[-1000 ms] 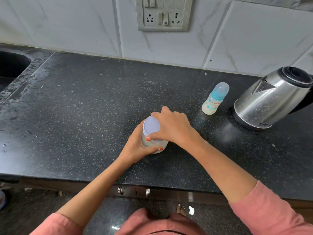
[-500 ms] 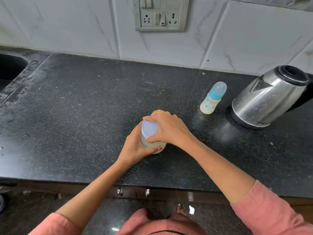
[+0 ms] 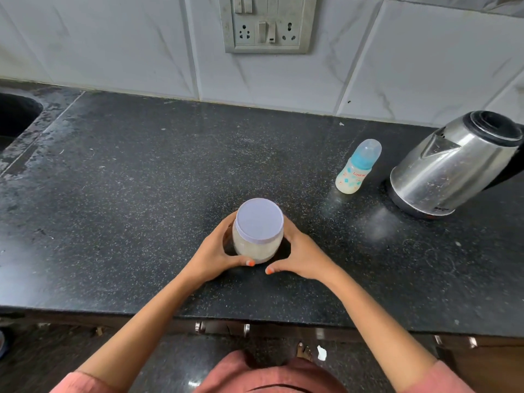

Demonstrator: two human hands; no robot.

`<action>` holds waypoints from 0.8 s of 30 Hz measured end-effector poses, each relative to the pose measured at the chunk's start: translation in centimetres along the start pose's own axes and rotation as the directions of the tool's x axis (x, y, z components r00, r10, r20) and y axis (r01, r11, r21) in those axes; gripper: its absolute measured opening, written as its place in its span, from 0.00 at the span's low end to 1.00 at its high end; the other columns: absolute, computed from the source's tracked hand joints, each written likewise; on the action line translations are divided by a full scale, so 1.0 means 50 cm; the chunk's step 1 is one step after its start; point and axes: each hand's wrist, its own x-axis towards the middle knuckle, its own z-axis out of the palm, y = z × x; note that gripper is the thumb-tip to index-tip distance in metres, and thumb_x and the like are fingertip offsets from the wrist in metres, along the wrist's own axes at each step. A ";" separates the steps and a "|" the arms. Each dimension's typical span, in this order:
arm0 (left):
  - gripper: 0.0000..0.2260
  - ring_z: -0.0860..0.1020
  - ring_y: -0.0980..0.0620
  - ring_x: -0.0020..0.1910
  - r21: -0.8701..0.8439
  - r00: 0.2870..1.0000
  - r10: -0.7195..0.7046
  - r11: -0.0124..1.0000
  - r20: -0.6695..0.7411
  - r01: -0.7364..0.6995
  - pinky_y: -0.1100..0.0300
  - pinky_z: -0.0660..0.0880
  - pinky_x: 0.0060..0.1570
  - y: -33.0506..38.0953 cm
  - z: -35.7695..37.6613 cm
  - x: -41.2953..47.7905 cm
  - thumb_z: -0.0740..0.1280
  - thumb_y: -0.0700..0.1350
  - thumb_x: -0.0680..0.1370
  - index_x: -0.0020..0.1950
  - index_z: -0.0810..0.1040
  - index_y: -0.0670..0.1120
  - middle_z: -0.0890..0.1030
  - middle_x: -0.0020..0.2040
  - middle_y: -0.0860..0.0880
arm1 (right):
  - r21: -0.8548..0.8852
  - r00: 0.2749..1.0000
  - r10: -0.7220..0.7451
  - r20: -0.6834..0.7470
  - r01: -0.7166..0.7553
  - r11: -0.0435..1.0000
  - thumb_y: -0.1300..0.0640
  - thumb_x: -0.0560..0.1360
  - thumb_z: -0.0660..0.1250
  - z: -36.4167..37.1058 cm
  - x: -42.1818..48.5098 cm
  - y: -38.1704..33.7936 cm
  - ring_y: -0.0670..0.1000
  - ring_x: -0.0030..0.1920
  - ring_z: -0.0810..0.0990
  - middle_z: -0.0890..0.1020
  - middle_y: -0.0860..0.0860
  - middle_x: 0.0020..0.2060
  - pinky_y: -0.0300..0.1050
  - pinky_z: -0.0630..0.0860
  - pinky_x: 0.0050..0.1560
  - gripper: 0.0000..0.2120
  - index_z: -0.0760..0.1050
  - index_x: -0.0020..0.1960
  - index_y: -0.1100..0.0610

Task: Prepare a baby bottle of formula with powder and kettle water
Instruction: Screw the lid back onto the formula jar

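Observation:
A clear powder jar (image 3: 254, 250) with a pale lilac lid (image 3: 259, 219) stands upright on the black counter (image 3: 136, 180), near its front edge. The lid is on the jar. My left hand (image 3: 215, 254) curls round the jar's left side, thumb at its base. My right hand (image 3: 304, 254) cups the right side, its fingers hidden behind the jar and its thumb tip just off the base. A small baby bottle (image 3: 355, 173) with a blue collar and clear cap stands to the right, holding whitish contents. Beside it sits a steel kettle (image 3: 450, 171) on its base.
A dark sink (image 3: 14, 117) lies at the far left. White wall tiles with a switch and socket plate (image 3: 266, 26) run behind the counter. The counter's front edge (image 3: 255, 319) is just below my wrists.
My right hand has come off the jar's lid and dropped to the jar's right side. The left hand kept its hold. The view has shifted slightly.

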 end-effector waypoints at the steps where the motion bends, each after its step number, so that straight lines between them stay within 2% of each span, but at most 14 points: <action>1: 0.43 0.66 0.68 0.65 -0.004 1.000 -0.015 1.000 0.005 0.015 0.64 0.63 0.67 -0.006 -0.001 0.000 0.77 0.65 0.52 0.62 0.61 0.66 0.68 0.64 0.64 | 0.014 0.999 0.004 -0.039 -0.004 1.000 0.62 0.61 0.77 0.010 0.002 0.004 0.36 0.65 0.57 0.61 0.35 0.62 0.30 0.54 0.63 0.51 0.50 0.74 0.46; 4: 0.41 0.68 0.62 0.66 -0.001 1.000 -0.024 1.000 -0.003 0.024 0.62 0.65 0.65 -0.010 -0.001 0.004 0.77 0.66 0.52 0.61 0.62 0.67 0.70 0.63 0.64 | 0.115 0.989 0.014 -0.148 0.003 0.993 0.63 0.60 0.78 0.033 0.014 0.018 0.39 0.65 0.62 0.67 0.39 0.62 0.32 0.59 0.61 0.48 0.56 0.72 0.48; 7: 0.41 0.69 0.69 0.63 -0.005 1.000 -0.029 1.000 -0.005 0.029 0.70 0.66 0.62 -0.005 -0.007 0.021 0.77 0.65 0.52 0.61 0.63 0.67 0.71 0.61 0.66 | 0.151 0.983 0.015 -0.184 0.013 0.988 0.64 0.59 0.78 0.029 0.033 0.021 0.40 0.63 0.65 0.70 0.43 0.63 0.34 0.62 0.60 0.46 0.60 0.70 0.49; 10: 0.39 0.69 0.70 0.62 -0.015 1.000 -0.016 1.000 0.014 0.017 0.71 0.66 0.62 0.004 -0.013 0.056 0.78 0.59 0.54 0.61 0.63 0.65 0.71 0.61 0.66 | 0.124 0.982 -0.001 -0.189 0.025 0.992 0.64 0.59 0.78 0.003 0.062 0.017 0.40 0.62 0.65 0.70 0.43 0.62 0.34 0.62 0.60 0.45 0.60 0.70 0.51; 13: 0.39 0.70 0.69 0.62 -0.025 0.999 -0.003 1.000 0.040 0.004 0.72 0.67 0.61 0.020 -0.019 0.110 0.78 0.57 0.56 0.63 0.63 0.63 0.71 0.62 0.64 | 0.120 0.981 0.004 -0.193 0.020 0.993 0.63 0.59 0.78 -0.033 0.102 0.012 0.43 0.64 0.65 0.69 0.44 0.63 0.38 0.63 0.62 0.46 0.59 0.71 0.52; 15: 0.41 0.70 0.66 0.63 -0.042 0.998 0.001 0.999 0.056 0.001 0.69 0.68 0.62 0.029 -0.024 0.151 0.79 0.60 0.55 0.63 0.63 0.63 0.72 0.63 0.62 | 0.103 0.977 0.006 -0.213 0.016 0.995 0.62 0.59 0.79 -0.059 0.132 0.010 0.48 0.67 0.67 0.70 0.48 0.66 0.41 0.65 0.63 0.46 0.59 0.71 0.53; 17: 0.42 0.71 0.61 0.65 -0.050 0.998 -0.007 0.999 0.063 0.010 0.64 0.68 0.64 0.032 -0.030 0.194 0.78 0.61 0.54 0.63 0.64 0.62 0.72 0.64 0.58 | 0.064 0.973 0.007 -0.231 0.008 0.998 0.60 0.60 0.79 -0.086 0.160 0.005 0.50 0.67 0.67 0.70 0.50 0.67 0.39 0.66 0.61 0.45 0.59 0.71 0.54; 19: 0.44 0.71 0.58 0.65 -0.046 0.998 -0.010 0.999 0.065 0.013 0.59 0.67 0.66 0.034 -0.036 0.234 0.79 0.59 0.54 0.66 0.63 0.58 0.72 0.66 0.54 | 0.046 0.969 0.011 -0.247 0.000 0.999 0.59 0.60 0.79 -0.112 0.188 0.000 0.50 0.66 0.68 0.71 0.51 0.66 0.38 0.65 0.58 0.45 0.60 0.71 0.54; 22: 0.46 0.70 0.58 0.66 -0.024 0.997 -0.012 1.000 0.071 0.014 0.55 0.66 0.68 0.040 -0.044 0.285 0.80 0.51 0.57 0.70 0.62 0.51 0.71 0.67 0.53 | 0.036 0.965 0.021 -0.262 -0.012 0.999 0.59 0.60 0.79 -0.138 0.226 -0.007 0.52 0.67 0.68 0.71 0.52 0.67 0.42 0.66 0.61 0.44 0.60 0.71 0.55; 24: 0.45 0.71 0.57 0.65 0.000 0.997 -0.015 1.000 0.078 0.015 0.55 0.66 0.68 0.042 -0.050 0.312 0.79 0.52 0.57 0.70 0.62 0.50 0.72 0.66 0.52 | 0.036 0.963 0.040 -0.266 -0.032 0.999 0.58 0.60 0.79 -0.149 0.247 -0.007 0.52 0.67 0.68 0.70 0.53 0.67 0.44 0.66 0.63 0.45 0.59 0.71 0.56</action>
